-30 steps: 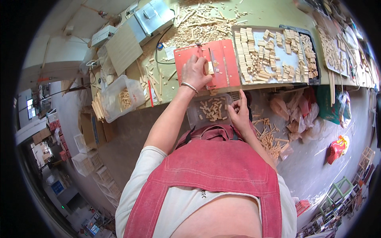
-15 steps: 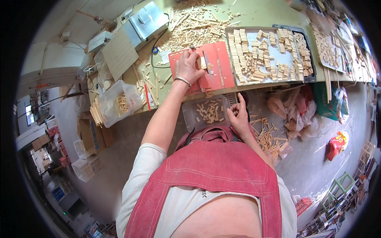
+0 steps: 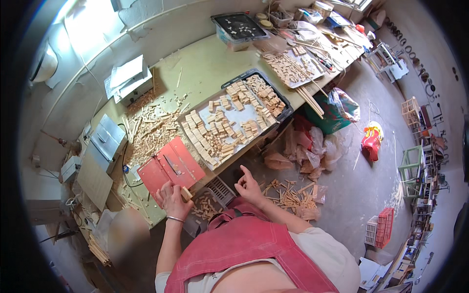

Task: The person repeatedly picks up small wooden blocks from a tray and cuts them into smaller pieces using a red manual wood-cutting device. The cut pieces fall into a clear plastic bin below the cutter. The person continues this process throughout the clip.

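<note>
My left hand grips a pale wooden block at the near edge of a red board, which has a dark slot across it. A steel bangle circles the left wrist. My right hand hangs in front of the bench edge, index finger extended, other fingers partly curled, holding nothing visible. Below the board, partly hidden by my hands and clothing, a plastic bin holds small wooden pieces. Right of the board, a tray is packed with small wooden blocks.
Loose offcuts lie on the green bench beside metal boxes. A second tray stands farther right. Under the bench are plastic bags and piled sticks. A red sack and red crate stand on the floor.
The view has swung right, bringing more bench and floor into sight. My left hand has drawn the block from beside the slot to the board's near edge. My right hand still holds nothing visible.
</note>
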`<state>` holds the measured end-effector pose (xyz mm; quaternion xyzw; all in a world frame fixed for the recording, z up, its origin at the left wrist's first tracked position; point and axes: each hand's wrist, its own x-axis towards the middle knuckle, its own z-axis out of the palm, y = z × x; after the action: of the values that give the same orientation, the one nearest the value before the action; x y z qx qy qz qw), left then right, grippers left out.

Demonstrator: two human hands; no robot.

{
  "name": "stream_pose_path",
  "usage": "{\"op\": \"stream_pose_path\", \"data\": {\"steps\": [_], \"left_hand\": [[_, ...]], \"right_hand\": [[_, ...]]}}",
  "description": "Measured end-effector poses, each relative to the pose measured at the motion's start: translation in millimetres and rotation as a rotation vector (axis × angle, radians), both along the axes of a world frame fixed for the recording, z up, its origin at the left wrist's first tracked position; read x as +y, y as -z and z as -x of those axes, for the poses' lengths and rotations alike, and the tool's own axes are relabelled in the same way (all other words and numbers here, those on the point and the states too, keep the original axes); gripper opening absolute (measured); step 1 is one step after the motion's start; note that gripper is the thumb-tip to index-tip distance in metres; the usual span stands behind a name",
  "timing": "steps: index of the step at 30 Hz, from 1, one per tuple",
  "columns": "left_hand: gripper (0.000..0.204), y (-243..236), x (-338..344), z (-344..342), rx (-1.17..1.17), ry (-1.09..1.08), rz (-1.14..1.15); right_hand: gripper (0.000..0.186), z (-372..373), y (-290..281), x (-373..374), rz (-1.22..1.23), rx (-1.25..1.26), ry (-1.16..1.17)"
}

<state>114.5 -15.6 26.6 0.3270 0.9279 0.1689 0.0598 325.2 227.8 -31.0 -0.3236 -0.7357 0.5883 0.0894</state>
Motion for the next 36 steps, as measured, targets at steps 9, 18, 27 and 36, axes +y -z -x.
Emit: {"op": "stream_pose_path", "data": {"steps": [9,18,27,36], "left_hand": [[0.039,-6.3,-17.4,-58.7,0.061,0.036,0.182],[0.059,19.8,31.3,-119.1,-0.047,-0.284,0.165],[0.049,66.9,17.4,-155.0,-0.495,-0.432,0.09],[0.046,214.6,-102.3,-183.3,-0.666,-0.468,-0.137]], "right_hand": [[0.085,-2.0,-6.5,84.0,-0.011,-0.012,-0.03],[0.075,-10.2,14.8,198.6,-0.098,0.024,-0.01],[0.047,-13.5,16.4,261.5,-0.088,0.021,0.044],[0.033,-30.8,9.5,216.3,-0.041,0.028,0.07]]}}
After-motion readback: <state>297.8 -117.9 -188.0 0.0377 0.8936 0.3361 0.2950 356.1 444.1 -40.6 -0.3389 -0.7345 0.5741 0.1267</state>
